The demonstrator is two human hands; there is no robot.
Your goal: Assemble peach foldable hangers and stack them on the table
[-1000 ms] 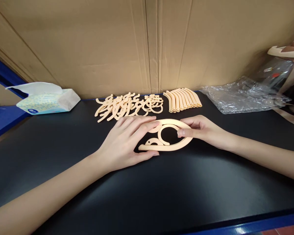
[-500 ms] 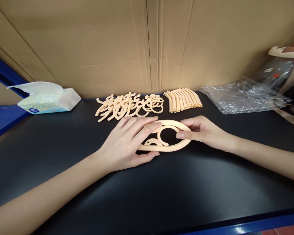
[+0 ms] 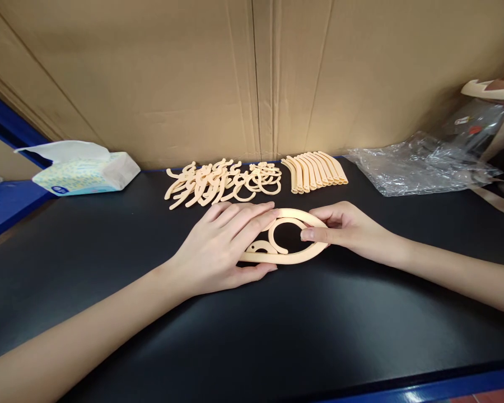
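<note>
Between both hands is a beige plastic folding hanger (image 3: 296, 258), an oval loop with a curved hook folded inside it. My left hand (image 3: 222, 246) covers its left end, fingers over the far side and thumb along the near edge. That end is mostly hidden under the palm. At the right end, my right hand (image 3: 346, 224) pinches the rim, its thumb on top and reaching over the inner opening. A loose pile of beige hooks (image 3: 210, 182) lies behind the hands, beside a neat row of curved hanger arms (image 3: 315, 172).
The black tabletop (image 3: 319, 330) has a blue edge. A tissue pack (image 3: 78, 176) stands at the back left. Clear plastic bags (image 3: 424, 165) lie at the back right near a strap and a brown item. Cardboard (image 3: 172, 73) walls off the far side.
Both hands keep their hold on the hanger. It has shifted very slightly toward me, and the small inner parts show at a slightly different angle.
</note>
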